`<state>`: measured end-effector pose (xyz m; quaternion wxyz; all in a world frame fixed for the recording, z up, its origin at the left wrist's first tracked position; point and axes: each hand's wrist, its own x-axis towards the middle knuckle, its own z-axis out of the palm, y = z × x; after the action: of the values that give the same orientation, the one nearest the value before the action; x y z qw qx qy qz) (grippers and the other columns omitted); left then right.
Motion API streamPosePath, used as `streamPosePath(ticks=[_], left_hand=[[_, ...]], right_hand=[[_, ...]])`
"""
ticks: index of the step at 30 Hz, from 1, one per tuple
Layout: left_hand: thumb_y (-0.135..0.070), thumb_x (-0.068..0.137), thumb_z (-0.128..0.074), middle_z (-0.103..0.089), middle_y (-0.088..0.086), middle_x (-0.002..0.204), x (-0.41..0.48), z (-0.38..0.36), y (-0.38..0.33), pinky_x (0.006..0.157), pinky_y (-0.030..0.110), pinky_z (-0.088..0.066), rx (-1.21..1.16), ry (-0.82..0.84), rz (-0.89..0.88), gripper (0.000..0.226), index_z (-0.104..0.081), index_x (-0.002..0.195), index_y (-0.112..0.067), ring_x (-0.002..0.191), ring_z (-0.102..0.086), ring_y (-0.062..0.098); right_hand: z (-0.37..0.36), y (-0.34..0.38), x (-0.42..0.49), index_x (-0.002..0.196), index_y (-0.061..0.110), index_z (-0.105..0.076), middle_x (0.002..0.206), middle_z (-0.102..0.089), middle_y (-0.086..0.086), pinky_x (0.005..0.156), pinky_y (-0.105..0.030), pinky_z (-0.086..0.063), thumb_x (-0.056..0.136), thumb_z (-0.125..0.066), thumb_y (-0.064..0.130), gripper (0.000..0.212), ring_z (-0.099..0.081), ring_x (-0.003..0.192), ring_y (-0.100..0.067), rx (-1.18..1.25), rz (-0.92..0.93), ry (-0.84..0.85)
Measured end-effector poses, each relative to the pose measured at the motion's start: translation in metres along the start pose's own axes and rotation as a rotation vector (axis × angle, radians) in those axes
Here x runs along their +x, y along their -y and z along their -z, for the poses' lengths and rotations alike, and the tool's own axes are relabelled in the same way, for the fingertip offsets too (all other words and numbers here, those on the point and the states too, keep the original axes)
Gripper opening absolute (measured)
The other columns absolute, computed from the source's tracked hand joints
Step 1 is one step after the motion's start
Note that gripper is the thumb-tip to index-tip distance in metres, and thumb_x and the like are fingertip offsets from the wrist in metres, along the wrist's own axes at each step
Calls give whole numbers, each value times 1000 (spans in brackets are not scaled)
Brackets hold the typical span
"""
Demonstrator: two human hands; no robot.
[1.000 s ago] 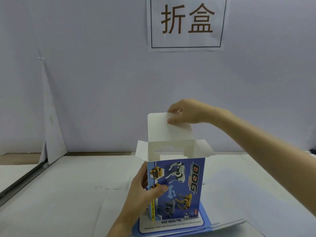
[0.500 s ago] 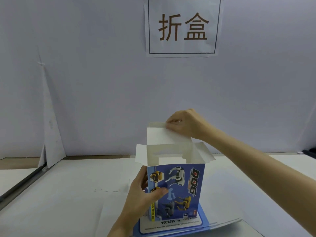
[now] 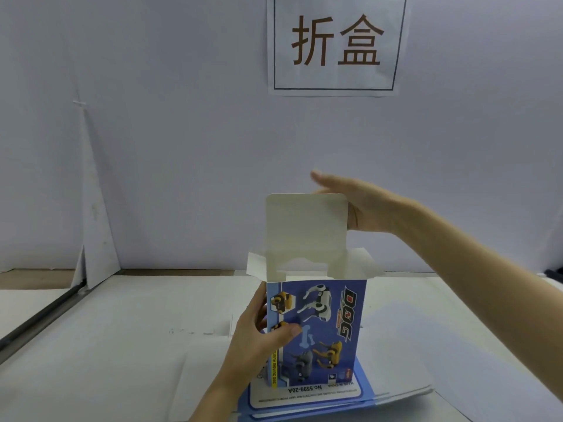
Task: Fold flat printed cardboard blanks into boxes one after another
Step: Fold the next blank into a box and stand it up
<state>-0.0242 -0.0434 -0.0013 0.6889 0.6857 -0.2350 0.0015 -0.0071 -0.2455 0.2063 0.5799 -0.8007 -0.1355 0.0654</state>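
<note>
A blue printed box with robot-dog pictures stands upright and upside down on the table, its top end open. My left hand grips its left edge, thumb across the front face. The tall white lid flap stands straight up at the back, and two small side flaps splay outward. My right hand is behind the lid flap's right edge with fingers straight, touching or just off it. A stack of flat blue blanks lies under the box.
A white paper-covered table runs out to the left and right. A white backdrop rises behind with a sign of two characters. A dark rail runs along the left edge. A white sheet pokes out under the blanks.
The lid flap, bent down by my right hand half a second ago, now stands straight up. My right hand has let go of its top and opened behind it. The left hand's grip is unchanged.
</note>
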Motion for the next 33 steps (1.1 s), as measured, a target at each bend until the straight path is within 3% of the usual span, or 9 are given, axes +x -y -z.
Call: streamPosePath(ticks=[5, 8, 10, 15, 17, 20, 24, 28, 33], left_hand=[[-54, 55, -74, -67, -21, 110, 0, -1, 2, 71, 15, -53, -21, -2, 21, 78, -49, 125, -31, 104, -64, 4], [-49, 60, -76, -67, -20, 111, 3, -1, 4, 74, 19, -55, -1, 3, 38, 77, -47, 129, -29, 106, -64, 7], [-43, 64, -73, -66, -17, 114, 3, 0, 5, 83, 25, -56, 41, -10, 44, 78, -43, 135, -30, 110, -62, 12], [-49, 73, -73, -44, -10, 142, -11, -3, 10, 95, 36, -52, 148, -44, 12, 85, -24, 143, -41, 127, -49, 15], [-44, 73, -67, -41, -7, 145, -14, -5, 8, 94, 40, -53, 91, -26, 33, 86, -21, 145, -42, 129, -48, 15], [-40, 76, -62, -57, -2, 134, -14, -6, -11, 78, 22, -55, -21, 26, 25, 77, -33, 146, -30, 110, -62, 6], [-52, 73, -58, -75, 4, 90, -5, 4, -65, 64, 25, -57, -119, -244, -64, 46, -65, 107, -21, 79, -71, 18], [-64, 71, -65, -73, -3, 106, -9, 3, -107, 76, 30, -59, -178, -162, -118, 58, -60, 117, -29, 96, -70, 15], [-58, 71, -60, -74, -5, 95, -18, -6, -121, 69, 26, -58, -120, -202, -169, 56, -61, 114, -23, 88, -71, 12]], right_hand=[[-9, -8, -5, 81, 26, -78, 84, -75, 4, 64, -20, -56, 75, -74, 27, 7, -67, 75, -9, -184, 140, -138], [-12, -12, -13, 94, 28, -72, 87, -72, 12, 64, -12, -51, 86, -68, 28, 9, -64, 79, -3, -323, 265, -297], [-11, -23, -21, 114, 29, -64, 108, -67, 15, 80, -11, -50, 90, -61, 35, 25, -62, 96, 4, -388, 402, -447], [-51, -113, -61, 126, 34, -51, 127, -60, 5, 101, -34, -45, 92, -45, 39, 35, -58, 117, -10, 176, 527, -968], [-84, -148, -70, 132, 29, -48, 126, -62, 2, 101, -40, -47, 86, -47, 52, 51, -58, 118, -16, 263, 387, -824], [-110, -158, -73, 131, 15, -52, 109, -73, -1, 74, -30, -58, 67, -55, 76, 87, -69, 99, -21, 470, 234, -551], [-106, -116, -71, 150, 33, -24, 139, -52, 7, 92, -41, -54, 75, -60, 60, 87, -58, 121, -18, 268, 344, -398], [-104, -77, -78, 145, 29, -35, 127, -62, 3, 77, -35, -59, 83, -62, 29, 68, -65, 109, -22, 297, 517, -445], [-97, -61, -95, 142, 29, -39, 124, -64, 3, 68, -28, -58, 82, -60, 34, 64, -66, 108, -22, 369, 556, -347]])
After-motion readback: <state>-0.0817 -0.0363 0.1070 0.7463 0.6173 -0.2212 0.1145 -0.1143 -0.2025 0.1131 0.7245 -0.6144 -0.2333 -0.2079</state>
